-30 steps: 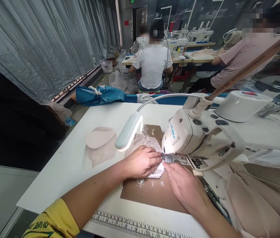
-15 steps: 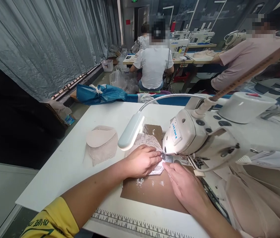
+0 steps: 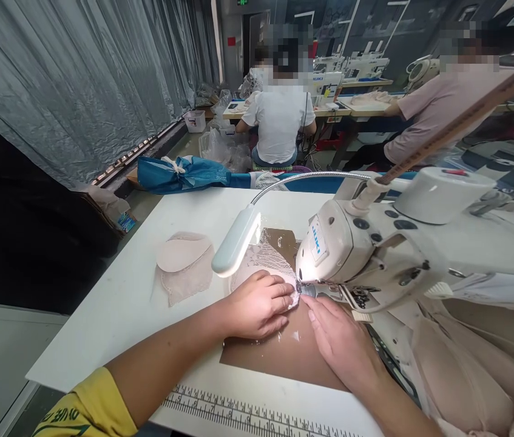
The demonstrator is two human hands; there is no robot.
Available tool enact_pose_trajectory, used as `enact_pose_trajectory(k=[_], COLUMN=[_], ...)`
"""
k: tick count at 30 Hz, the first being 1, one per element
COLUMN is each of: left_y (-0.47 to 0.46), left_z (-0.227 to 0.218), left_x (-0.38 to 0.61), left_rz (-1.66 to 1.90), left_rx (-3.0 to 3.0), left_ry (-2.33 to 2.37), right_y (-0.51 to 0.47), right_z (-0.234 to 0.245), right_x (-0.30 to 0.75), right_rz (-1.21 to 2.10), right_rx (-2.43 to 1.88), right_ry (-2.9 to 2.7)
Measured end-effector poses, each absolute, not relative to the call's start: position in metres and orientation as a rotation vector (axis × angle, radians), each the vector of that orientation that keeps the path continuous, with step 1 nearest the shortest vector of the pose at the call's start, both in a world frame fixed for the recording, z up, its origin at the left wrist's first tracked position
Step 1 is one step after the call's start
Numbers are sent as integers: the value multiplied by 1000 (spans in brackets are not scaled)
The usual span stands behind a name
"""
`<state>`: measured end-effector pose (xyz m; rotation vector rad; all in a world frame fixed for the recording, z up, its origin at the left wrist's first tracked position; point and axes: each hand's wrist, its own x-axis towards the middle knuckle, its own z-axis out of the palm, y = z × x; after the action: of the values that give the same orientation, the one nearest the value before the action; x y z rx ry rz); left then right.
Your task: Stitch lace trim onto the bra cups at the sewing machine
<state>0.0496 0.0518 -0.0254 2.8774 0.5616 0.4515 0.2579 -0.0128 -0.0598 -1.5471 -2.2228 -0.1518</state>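
Note:
A light pink lace-covered cup piece (image 3: 266,258) lies under the sewing machine head (image 3: 336,243), its right edge at the presser foot. My left hand (image 3: 259,303) rests palm down on this piece, fingers laid over it beside the needle area. On the other side, my right hand (image 3: 341,334) has its fingers stretched forward, with a fingertip at the fabric edge near the foot. Its thumb lies a little apart from the cloth. The needle itself is hidden by the machine head. Another pale cup piece with lace (image 3: 186,267) lies flat to the left.
A lit lamp (image 3: 236,240) on a bent neck hangs over the work. Brown sheeting (image 3: 279,355) covers part of the white table (image 3: 138,321); a printed ruler (image 3: 238,419) runs along the front. Beige fabric (image 3: 461,370) is heaped at right. Co-workers sit at machines beyond.
The lace cup piece has turned and shifted under the foot, with less of its near edge showing. My left hand has moved slightly down and left; my right thumb has drawn back from the edge.

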Motion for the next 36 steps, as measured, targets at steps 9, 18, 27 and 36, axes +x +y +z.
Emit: enact_pose_trajectory(k=[9,18,27,36], left_y=[24,42,55,47], left_z=[-9,10,-22,-23], left_x=[55,47,47,55], left_rz=[177,313,369,363], left_rx=[2795,2565,2914,2927], left_ry=[596,467,473,583], right_y=[-17,-20,-20,-18], right_z=[-50,-51,-51,-53], right_x=[255,251,252,252], right_rz=[-135,-201,-238,-272], right_rx=[-1447,-1471,-1500,-1553], right_ry=[-2345,-2393,-2410,-2352])
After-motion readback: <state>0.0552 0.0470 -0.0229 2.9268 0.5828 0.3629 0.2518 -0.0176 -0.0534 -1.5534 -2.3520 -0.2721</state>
